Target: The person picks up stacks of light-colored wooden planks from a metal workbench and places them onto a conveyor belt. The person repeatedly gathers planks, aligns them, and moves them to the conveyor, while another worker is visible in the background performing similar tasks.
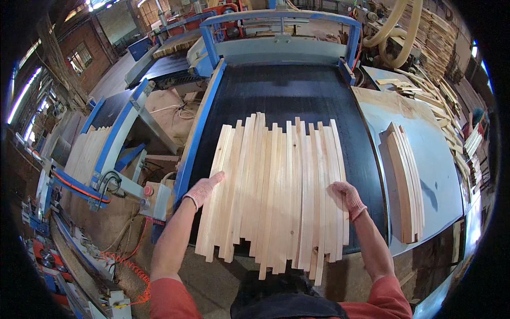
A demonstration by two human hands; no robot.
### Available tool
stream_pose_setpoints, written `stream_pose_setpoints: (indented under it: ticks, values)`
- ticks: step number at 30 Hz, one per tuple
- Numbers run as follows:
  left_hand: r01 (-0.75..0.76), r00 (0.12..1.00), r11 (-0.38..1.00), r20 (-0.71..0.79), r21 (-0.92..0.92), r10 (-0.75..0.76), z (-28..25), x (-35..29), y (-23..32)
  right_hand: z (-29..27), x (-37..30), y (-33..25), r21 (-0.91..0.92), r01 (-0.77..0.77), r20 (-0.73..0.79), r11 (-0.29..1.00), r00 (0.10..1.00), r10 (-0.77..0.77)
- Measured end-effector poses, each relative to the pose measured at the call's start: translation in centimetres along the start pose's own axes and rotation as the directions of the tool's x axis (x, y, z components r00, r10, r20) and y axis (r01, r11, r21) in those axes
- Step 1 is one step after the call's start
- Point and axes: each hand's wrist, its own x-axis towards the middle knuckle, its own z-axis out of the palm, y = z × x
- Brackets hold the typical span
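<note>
Many pale wooden strips (pixel 271 191) lie side by side in one broad row, their ends uneven at both the far and near sides. The row rests on a black conveyor belt (pixel 281 93), and its near ends stick out past the belt toward me. In a light knitted glove, my left hand (pixel 205 190) presses against the row's left edge. My right hand (pixel 348 199), gloved the same way, grips the right edge. Between them the strips are squeezed together. Some fingertips of both hands are hidden against the wood.
Blue side rails (pixel 199 133) and a blue frame (pixel 281 17) border the belt. A pale table (pixel 425 143) at the right bears a short stack of strips (pixel 406 181). A control box with a red button (pixel 149 190) stands at the left. Loose boards (pixel 433 101) are piled far right.
</note>
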Motion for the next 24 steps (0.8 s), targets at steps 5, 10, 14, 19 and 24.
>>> stream_pose_setpoints:
  ticks: [5,10,14,19,24]
  values:
    - [0.248,0.922,0.583,-0.373,0.774,0.104,-2.7,-2.5,5.3,7.3,3.9,-0.8,0.022,-0.022,0.058,1.000,0.998,0.021]
    - [-0.233,0.844,0.708,-0.222,0.667,0.487,-1.9,-7.4,1.0,16.0,4.1,-0.4,-0.054,-0.119,0.090,0.991,0.988,0.123]
    - [-0.535,0.827,0.817,-0.066,0.215,0.558,3.3,-13.8,-2.2,15.9,3.0,-1.3,-0.370,-0.106,0.023,0.923,0.992,0.123]
    - [-0.580,0.808,0.814,0.159,0.047,0.567,8.4,-19.7,-6.2,18.2,-1.3,-3.5,-0.951,-0.126,-0.165,0.283,0.979,-0.118]
    - [-0.461,0.798,0.837,0.274,-0.296,0.537,14.9,-22.0,-6.6,12.0,-6.5,2.0,-0.569,0.324,0.121,0.756,0.942,-0.313]
